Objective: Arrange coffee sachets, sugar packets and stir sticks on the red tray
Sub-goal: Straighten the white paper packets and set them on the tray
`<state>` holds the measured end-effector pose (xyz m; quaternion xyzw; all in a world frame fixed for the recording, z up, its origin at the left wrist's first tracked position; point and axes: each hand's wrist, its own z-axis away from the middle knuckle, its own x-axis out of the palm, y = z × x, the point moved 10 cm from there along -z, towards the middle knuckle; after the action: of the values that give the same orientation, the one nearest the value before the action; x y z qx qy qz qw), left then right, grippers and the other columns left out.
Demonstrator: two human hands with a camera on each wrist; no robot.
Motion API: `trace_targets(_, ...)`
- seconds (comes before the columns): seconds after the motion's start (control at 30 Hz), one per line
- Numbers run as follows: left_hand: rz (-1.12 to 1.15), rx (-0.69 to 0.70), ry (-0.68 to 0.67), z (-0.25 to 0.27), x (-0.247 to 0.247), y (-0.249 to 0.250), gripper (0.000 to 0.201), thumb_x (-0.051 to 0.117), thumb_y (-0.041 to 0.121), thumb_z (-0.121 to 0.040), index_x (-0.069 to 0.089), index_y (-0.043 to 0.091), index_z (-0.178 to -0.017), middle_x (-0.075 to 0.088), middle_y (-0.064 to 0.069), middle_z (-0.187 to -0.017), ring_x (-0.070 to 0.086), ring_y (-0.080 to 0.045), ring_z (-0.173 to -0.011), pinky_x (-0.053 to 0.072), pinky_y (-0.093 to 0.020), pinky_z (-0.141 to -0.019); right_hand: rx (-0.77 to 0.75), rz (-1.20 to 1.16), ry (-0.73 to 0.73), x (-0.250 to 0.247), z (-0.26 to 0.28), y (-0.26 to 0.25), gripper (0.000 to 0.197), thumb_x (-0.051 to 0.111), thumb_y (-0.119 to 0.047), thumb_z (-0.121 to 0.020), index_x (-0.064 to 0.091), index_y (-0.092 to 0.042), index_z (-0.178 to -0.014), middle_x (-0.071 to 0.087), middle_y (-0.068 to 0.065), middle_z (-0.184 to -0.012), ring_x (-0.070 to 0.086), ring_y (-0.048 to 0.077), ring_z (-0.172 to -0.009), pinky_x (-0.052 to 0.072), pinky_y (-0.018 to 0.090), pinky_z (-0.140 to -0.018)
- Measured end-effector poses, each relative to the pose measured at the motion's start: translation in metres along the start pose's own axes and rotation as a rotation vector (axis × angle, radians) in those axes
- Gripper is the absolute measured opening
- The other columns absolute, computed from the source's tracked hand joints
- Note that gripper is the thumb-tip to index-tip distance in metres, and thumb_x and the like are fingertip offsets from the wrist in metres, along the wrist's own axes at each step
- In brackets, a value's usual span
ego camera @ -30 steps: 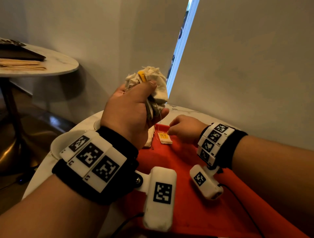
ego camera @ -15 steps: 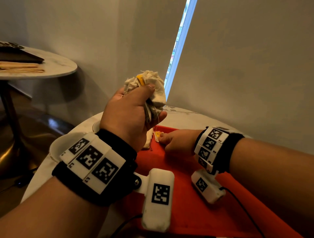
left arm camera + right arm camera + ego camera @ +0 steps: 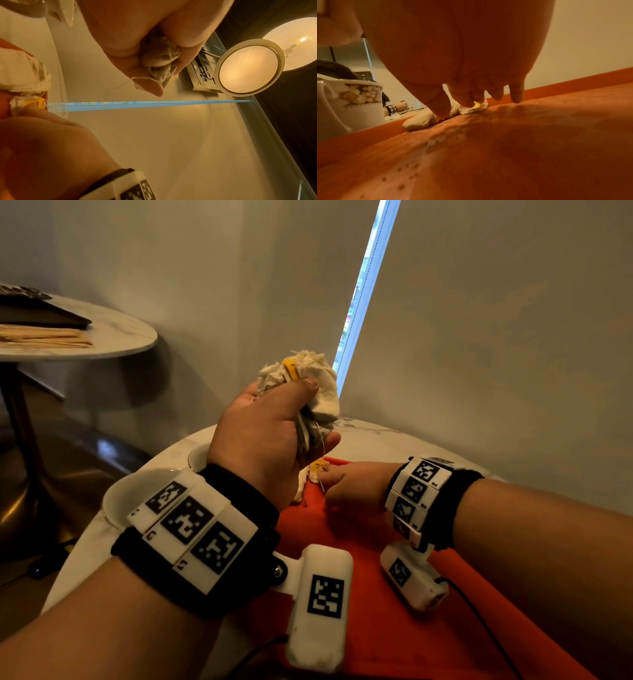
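Note:
My left hand (image 3: 274,440) is raised above the table and grips a crumpled bunch of white sachets (image 3: 308,371) with strings and a yellow tag; the left wrist view shows the bunch (image 3: 159,59) squeezed between my fingers. Below it lies the red tray (image 3: 376,628). My right hand (image 3: 342,484) rests on the tray's far left corner. Its thumb and forefinger pinch a white sachet with a yellow tag (image 3: 317,470). In the right wrist view my right hand (image 3: 453,106) comes down on that sachet (image 3: 477,107), and another white sachet (image 3: 418,121) lies beside it against the tray rim.
A flowered white cup (image 3: 351,102) stands just outside the tray's left rim, on a saucer (image 3: 130,501). A second round table (image 3: 113,337) at the back left carries wooden stir sticks (image 3: 44,337). The wall is close behind. Another person's hand (image 3: 397,108) shows far off.
My right hand has slid left along the tray to its far left corner, taking the yellow-tagged sachet with it. My left hand has stayed raised with the bunch.

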<state>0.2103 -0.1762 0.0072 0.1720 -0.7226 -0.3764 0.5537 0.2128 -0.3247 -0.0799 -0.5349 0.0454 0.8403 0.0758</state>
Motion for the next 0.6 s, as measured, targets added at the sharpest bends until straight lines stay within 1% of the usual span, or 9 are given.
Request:
trace_targets(0.1,-0.007,-0.007,-0.014,0.001,0.001,-0.002,0.014,0.067,0.016,-0.092,0.065,0.015,-0.106,0.073,-0.008,-0.084,0.071,-0.019,-0.06,0.055,-0.029,-0.052,-0.018,-0.132,0.123,-0.014,0.008,0.012,0.025,0.055,-0.018,-0.093,0.065,-0.013,-0.114,0.065,0.009,-0.117,0.06,0.027,-0.107,0.047,0.04,-0.098)
trace_targets(0.2,-0.005,-0.043,-0.06,0.005,0.008,-0.004,0.007,0.065,0.013,-0.093,0.067,0.014,-0.1,0.072,-0.005,-0.073,0.069,-0.018,-0.057,0.055,-0.028,-0.05,-0.049,-0.324,0.315,-0.042,0.029,0.026,0.023,0.059,-0.034,-0.094,0.069,-0.032,-0.115,0.07,-0.009,-0.106,0.062,0.01,-0.098,0.047,0.026,-0.092)
trace_targets(0.27,-0.006,-0.067,-0.098,0.009,0.014,-0.007,0.005,0.062,0.013,-0.095,0.067,0.015,-0.095,0.072,-0.003,-0.068,0.069,-0.017,-0.056,0.055,-0.027,-0.049,-0.085,-0.646,0.49,-0.065,0.043,0.039,0.028,0.061,-0.039,-0.095,0.071,-0.022,-0.115,0.072,-0.002,-0.111,0.065,0.016,-0.103,0.051,0.033,-0.091)
trace_targets(0.3,-0.02,-0.073,-0.102,0.01,0.014,-0.008,0.005,0.062,0.014,-0.095,0.067,0.015,-0.096,0.073,-0.003,-0.07,0.069,-0.017,-0.058,0.056,-0.027,-0.051,-0.11,-0.88,0.527,-0.071,0.05,0.042,0.027,0.062,-0.039,-0.095,0.072,-0.018,-0.108,0.071,0.003,-0.106,0.066,0.02,-0.097,0.052,0.035,-0.08)
trace_targets(0.37,-0.041,-0.071,-0.097,0.011,0.013,-0.01,0.008,0.063,0.015,-0.094,0.067,0.015,-0.101,0.074,-0.005,-0.078,0.07,-0.018,-0.064,0.056,-0.028,-0.053,-0.183,-1.214,0.545,-0.08,0.064,0.037,0.038,0.065,-0.047,-0.086,0.068,-0.011,-0.098,0.066,0.006,-0.087,0.064,0.019,-0.076,0.045,0.031,-0.061)
trace_targets(0.43,-0.056,-0.074,-0.093,0.011,0.013,-0.012,0.011,0.064,0.015,-0.094,0.067,0.014,-0.104,0.073,-0.007,-0.083,0.07,-0.019,-0.068,0.055,-0.028,-0.053,-0.276,-1.373,0.511,-0.088,0.076,0.025,0.048,0.064,-0.051,-0.075,0.063,-0.008,-0.097,0.058,0.006,-0.079,0.058,0.017,-0.065,0.041,0.028,-0.055)
trace_targets(0.5,-0.067,-0.075,-0.096,0.012,0.014,-0.014,0.013,0.063,0.016,-0.094,0.068,0.014,-0.106,0.074,-0.008,-0.084,0.07,-0.019,-0.068,0.055,-0.027,-0.053,-0.366,-1.399,0.461,-0.093,0.083,0.007,0.053,0.066,-0.047,-0.074,0.061,-0.004,-0.105,0.054,0.007,-0.08,0.056,0.018,-0.064,0.039,0.029,-0.057)
trace_targets(0.57,-0.067,-0.076,-0.134,0.014,0.019,-0.014,0.016,0.061,0.018,-0.095,0.069,0.014,-0.109,0.075,-0.011,-0.088,0.07,-0.019,-0.069,0.055,-0.027,-0.053,-0.436,-1.348,0.424,-0.092,0.084,-0.009,0.059,0.078,-0.04,-0.072,0.061,0.0,-0.112,0.06,0.011,-0.084,0.057,0.026,-0.072,0.04,0.032,-0.06)
trace_targets(0.6,-0.063,-0.079,-0.154,0.015,0.021,-0.014,0.017,0.06,0.019,-0.096,0.07,0.014,-0.109,0.075,-0.012,-0.089,0.07,-0.018,-0.068,0.055,-0.026,-0.053,-0.455,-1.332,0.415,-0.09,0.084,-0.014,0.061,0.086,-0.038,-0.065,0.063,-0.001,-0.109,0.063,0.013,-0.087,0.056,0.03,-0.078,0.041,0.034,-0.062)
